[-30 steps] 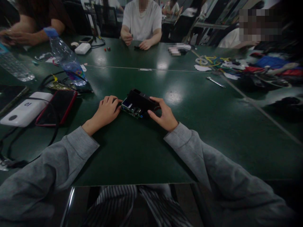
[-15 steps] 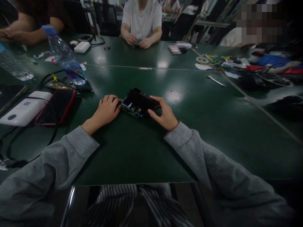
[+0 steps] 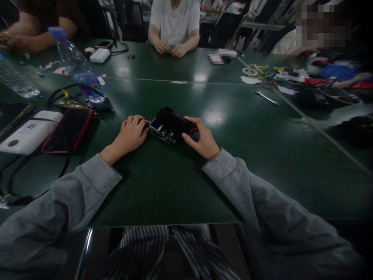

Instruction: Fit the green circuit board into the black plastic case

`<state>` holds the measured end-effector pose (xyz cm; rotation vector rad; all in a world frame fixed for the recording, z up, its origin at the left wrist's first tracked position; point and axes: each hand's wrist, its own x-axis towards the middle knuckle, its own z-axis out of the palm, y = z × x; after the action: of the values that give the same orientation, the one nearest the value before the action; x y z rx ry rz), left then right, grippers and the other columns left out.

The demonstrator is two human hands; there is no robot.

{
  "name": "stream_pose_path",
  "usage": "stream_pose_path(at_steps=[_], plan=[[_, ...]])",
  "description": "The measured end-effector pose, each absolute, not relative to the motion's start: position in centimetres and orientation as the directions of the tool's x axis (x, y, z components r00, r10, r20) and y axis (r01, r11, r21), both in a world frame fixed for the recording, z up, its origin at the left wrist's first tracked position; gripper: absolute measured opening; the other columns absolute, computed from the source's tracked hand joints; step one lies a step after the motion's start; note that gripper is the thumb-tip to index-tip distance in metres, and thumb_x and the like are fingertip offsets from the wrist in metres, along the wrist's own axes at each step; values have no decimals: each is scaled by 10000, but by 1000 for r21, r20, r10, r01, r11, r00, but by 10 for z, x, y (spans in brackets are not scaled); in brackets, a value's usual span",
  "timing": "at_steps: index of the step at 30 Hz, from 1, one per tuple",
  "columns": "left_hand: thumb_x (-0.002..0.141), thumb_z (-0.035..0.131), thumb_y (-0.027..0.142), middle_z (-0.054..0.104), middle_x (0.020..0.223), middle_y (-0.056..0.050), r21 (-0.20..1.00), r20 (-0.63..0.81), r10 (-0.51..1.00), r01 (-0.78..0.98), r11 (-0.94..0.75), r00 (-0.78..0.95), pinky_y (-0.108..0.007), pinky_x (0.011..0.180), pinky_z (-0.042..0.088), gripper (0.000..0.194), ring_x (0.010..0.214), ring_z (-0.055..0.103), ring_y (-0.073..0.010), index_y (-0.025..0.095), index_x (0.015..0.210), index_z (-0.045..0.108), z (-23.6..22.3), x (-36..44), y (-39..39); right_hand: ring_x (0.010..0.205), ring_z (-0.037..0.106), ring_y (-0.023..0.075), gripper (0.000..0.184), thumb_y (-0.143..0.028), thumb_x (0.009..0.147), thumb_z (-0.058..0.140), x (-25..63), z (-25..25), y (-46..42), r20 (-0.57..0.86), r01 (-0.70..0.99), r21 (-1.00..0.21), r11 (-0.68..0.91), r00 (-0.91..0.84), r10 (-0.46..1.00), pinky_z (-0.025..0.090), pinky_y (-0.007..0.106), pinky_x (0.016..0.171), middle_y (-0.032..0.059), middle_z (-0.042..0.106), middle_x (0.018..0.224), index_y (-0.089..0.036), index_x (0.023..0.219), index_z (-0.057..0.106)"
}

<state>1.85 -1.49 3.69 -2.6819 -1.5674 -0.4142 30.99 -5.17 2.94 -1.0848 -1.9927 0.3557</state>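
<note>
While a dark green table [image 3: 163,190] carries everything, a plastic bottle [image 3: 77,64] and a red-edged phone [image 3: 70,130] lie or stand on the person's left side, apart from the work. Near the middle of this table, the left hand [image 3: 128,136] has its fingertips at the left end of the device; whether they grip or only touch it, I cannot tell. The right hand [image 3: 202,138] grasps the black casing [image 3: 177,123] at its right end, between thumb and fingers. Under this casing sits the green circuit board [image 3: 166,137], with its near edge and small blue connector [image 3: 174,141] exposed. In my judgement, the two parts are only partly united: some covering is done, full enclosure is not; opening or closing, I cannot say.
</note>
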Motion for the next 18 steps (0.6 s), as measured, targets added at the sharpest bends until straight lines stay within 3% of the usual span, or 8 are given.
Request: stream_pose_path(at_steps=[18], plan=[[995,394,317,506,1338,-161,138,221,855,853,-503,469,-552,997,433,374,1222,449,-352,194,1312,550,38,18,-15,1079,643,274,573,-429,873,627,310,30,-52,523,557,-587,587,-293,800,577,479,918,102,604,1308,-249,1393,466]])
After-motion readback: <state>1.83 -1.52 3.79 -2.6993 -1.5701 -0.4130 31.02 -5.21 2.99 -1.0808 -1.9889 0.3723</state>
